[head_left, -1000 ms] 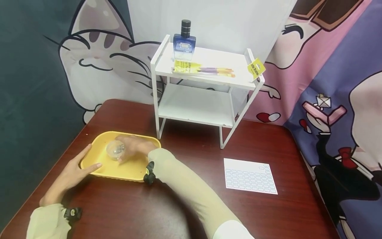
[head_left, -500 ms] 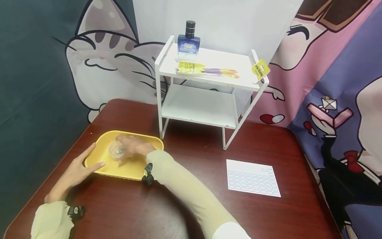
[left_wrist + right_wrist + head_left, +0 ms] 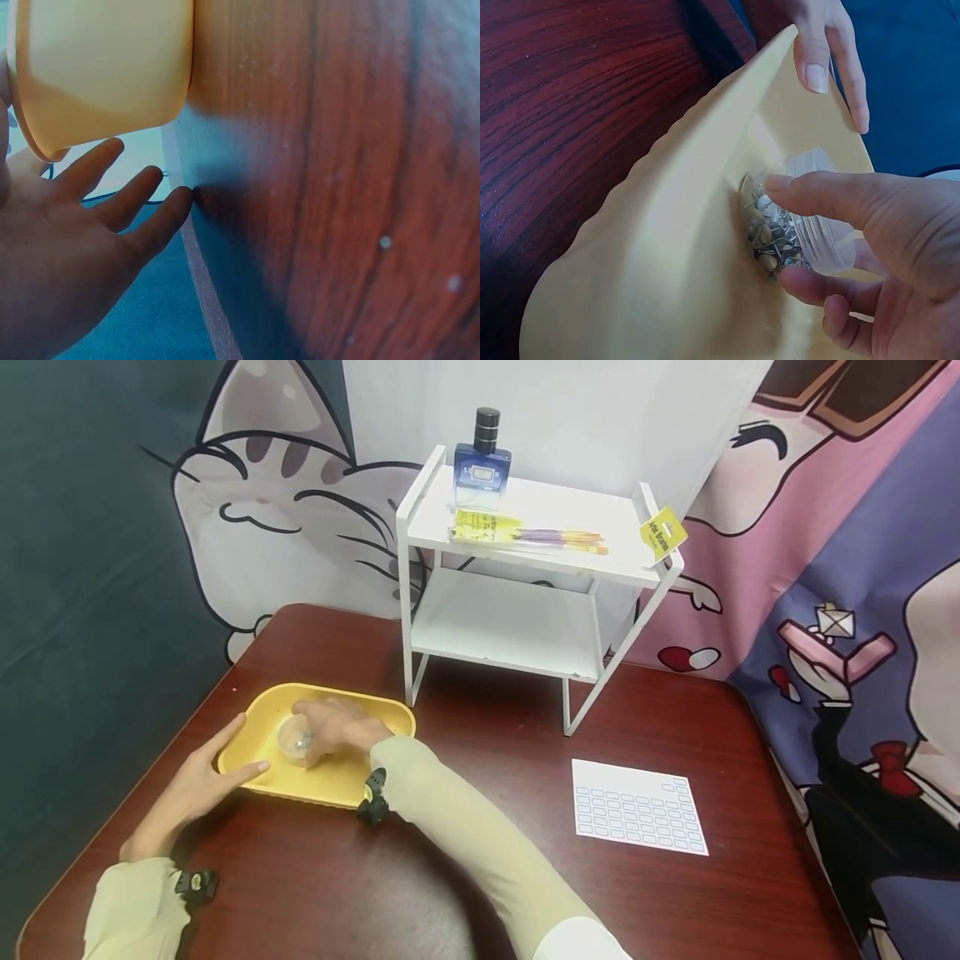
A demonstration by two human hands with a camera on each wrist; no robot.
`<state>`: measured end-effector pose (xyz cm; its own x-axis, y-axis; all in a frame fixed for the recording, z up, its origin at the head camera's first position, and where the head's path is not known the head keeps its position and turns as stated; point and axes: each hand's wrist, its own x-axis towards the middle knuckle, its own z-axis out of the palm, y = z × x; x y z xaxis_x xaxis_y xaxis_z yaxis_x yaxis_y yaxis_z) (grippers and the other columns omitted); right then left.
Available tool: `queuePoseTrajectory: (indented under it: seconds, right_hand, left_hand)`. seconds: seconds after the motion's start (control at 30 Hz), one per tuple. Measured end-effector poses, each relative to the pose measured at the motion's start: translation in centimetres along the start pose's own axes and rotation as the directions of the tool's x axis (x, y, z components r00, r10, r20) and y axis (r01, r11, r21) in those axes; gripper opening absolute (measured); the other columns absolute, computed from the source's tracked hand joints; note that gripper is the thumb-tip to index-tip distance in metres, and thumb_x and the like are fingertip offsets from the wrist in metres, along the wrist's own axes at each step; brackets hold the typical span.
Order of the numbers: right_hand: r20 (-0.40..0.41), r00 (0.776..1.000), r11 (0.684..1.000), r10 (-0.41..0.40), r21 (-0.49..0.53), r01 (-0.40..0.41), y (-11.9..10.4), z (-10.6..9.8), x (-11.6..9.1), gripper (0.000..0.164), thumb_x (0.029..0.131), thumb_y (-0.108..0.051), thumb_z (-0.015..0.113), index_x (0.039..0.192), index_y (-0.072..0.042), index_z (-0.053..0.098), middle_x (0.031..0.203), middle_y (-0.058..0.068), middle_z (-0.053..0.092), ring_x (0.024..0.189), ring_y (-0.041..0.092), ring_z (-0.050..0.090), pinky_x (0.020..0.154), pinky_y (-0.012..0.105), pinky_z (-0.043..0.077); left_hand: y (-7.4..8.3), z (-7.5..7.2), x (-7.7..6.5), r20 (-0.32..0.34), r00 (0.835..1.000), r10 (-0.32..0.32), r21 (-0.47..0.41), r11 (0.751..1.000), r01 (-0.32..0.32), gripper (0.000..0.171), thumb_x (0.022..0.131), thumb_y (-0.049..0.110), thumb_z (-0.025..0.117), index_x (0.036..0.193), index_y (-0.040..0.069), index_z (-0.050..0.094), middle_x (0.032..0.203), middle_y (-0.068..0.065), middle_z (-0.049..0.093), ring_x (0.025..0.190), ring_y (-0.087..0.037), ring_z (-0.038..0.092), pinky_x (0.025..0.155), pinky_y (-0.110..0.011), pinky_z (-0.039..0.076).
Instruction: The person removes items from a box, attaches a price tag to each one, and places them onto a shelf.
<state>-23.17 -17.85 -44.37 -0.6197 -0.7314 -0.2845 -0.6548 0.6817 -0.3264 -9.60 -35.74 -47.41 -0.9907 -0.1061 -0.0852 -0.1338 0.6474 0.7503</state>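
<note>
My right hand [image 3: 922, 240] pinches a small clear plastic tub [image 3: 825, 232] between thumb and fingers. The tub is tipped on its side, low inside the yellow tray [image 3: 360, 787]. Silvery thumbtacks [image 3: 772, 236] lie gathered at its lower end. From above, the same hand [image 3: 337, 727] covers part of the tub [image 3: 294, 739]. My left hand [image 3: 198, 781] holds the tray's left end. Its thumb [image 3: 814, 64] reaches over the rim to the inside. In the left wrist view, several fingers [image 3: 135, 195] spread under the outer side of the tray [image 3: 105, 75].
A white two-tier shelf [image 3: 502, 618] stands behind the tray. Its top bears a blue perfume bottle [image 3: 482, 472], a packet of artist brushes [image 3: 525, 533] and a yellow card tag [image 3: 663, 535]. A printed white sheet [image 3: 637, 808] lies on the right of the dark red table [image 3: 420, 893].
The head view has shifted slightly, so the scene sits farther right. The right hand's fingers have shifted a little on the tub. The left hand keeps its place on the tray.
</note>
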Motion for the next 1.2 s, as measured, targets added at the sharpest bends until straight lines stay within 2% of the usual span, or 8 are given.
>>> queuePoseTrajectory:
  seconds: [0.13,0.27,0.37,0.47,0.6,0.77,1.0,1.2]
  right_hand:
    - [0.009,1.000,1.000,-0.010,-0.001,0.010,0.2,-0.1,-0.4,0.084,0.073,-0.035,0.088,0.146,-0.037,0.046,0.131,-0.016,0.058,0.109,0.003,0.053,0.091,0.019,0.042]
    - [0.016,1.000,0.999,-0.027,0.025,0.026,0.4,-0.3,-0.7,0.080,0.075,-0.034,0.086,0.145,-0.037,0.047,0.129,-0.016,0.059,0.107,0.002,0.052,0.090,0.019,0.042]
    - [0.023,0.999,0.996,-0.033,0.082,0.031,0.6,-0.7,-1.0,0.078,0.077,-0.033,0.085,0.144,-0.038,0.047,0.128,-0.017,0.058,0.107,0.001,0.052,0.091,0.019,0.042]
    - [0.015,0.998,0.993,-0.061,0.102,0.060,0.9,-1.2,-1.5,0.076,0.079,-0.033,0.083,0.146,-0.037,0.047,0.133,-0.019,0.057,0.114,0.001,0.051,0.098,0.019,0.041]
    - [-0.010,0.993,0.990,-0.116,0.076,0.116,1.3,-2.2,-2.2,0.077,0.079,-0.037,0.083,0.147,-0.036,0.046,0.137,-0.021,0.056,0.121,0.004,0.049,0.103,0.021,0.038]
    - [-0.033,0.985,0.983,-0.167,0.067,0.169,1.5,-3.5,-3.1,0.082,0.077,-0.043,0.084,0.149,-0.037,0.045,0.139,-0.018,0.057,0.118,0.004,0.052,0.096,0.020,0.041]
    - [-0.090,0.968,0.959,-0.234,0.141,0.245,2.7,-4.8,-4.8,0.081,0.076,-0.043,0.085,0.147,-0.031,0.048,0.139,-0.014,0.058,0.116,0.003,0.052,0.097,0.018,0.041]
    - [-0.169,0.947,0.934,-0.272,0.191,0.302,4.9,-5.8,-6.8,0.079,0.073,-0.037,0.087,0.143,-0.025,0.053,0.134,-0.008,0.061,0.114,0.006,0.055,0.097,0.020,0.043]
  left_hand:
    - [-0.1,0.1,0.2,-0.007,1.000,0.010,0.001,1.000,-0.010,0.094,0.093,0.035,0.070,0.160,0.009,0.010,0.160,-0.032,0.020,0.139,-0.056,0.026,0.106,-0.074,0.026]
    - [-0.3,0.1,0.3,-0.014,1.000,0.019,-0.003,1.000,-0.020,0.093,0.092,0.034,0.070,0.160,0.008,0.011,0.160,-0.032,0.020,0.141,-0.058,0.024,0.107,-0.075,0.024]
    - [-0.3,0.1,0.3,-0.019,1.000,0.022,-0.010,1.000,-0.022,0.093,0.093,0.034,0.070,0.160,0.008,0.011,0.161,-0.032,0.020,0.141,-0.057,0.024,0.107,-0.075,0.024]
    - [-0.3,0.1,0.3,-0.021,0.999,0.026,-0.015,1.000,-0.027,0.092,0.093,0.034,0.069,0.160,0.008,0.012,0.161,-0.031,0.020,0.141,-0.057,0.024,0.108,-0.075,0.024]
    - [-0.2,-0.1,0.2,-0.020,1.000,0.014,-0.011,1.000,-0.014,0.093,0.093,0.036,0.069,0.160,0.010,0.011,0.161,-0.030,0.020,0.141,-0.056,0.023,0.108,-0.075,0.023]
    - [0.0,-0.2,0.0,-0.018,1.000,0.001,0.000,1.000,-0.001,0.093,0.093,0.039,0.068,0.160,0.009,0.011,0.161,-0.031,0.020,0.140,-0.056,0.025,0.106,-0.075,0.025]
    - [0.0,-0.1,0.2,-0.023,1.000,0.004,0.018,1.000,-0.004,0.092,0.093,0.039,0.068,0.160,0.009,0.013,0.160,-0.032,0.023,0.136,-0.054,0.030,0.104,-0.073,0.029]
    - [-0.1,0.0,0.2,-0.035,0.999,0.011,-0.004,1.000,-0.011,0.092,0.092,0.035,0.070,0.160,0.009,0.013,0.160,-0.032,0.022,0.140,-0.057,0.026,0.106,-0.076,0.025]
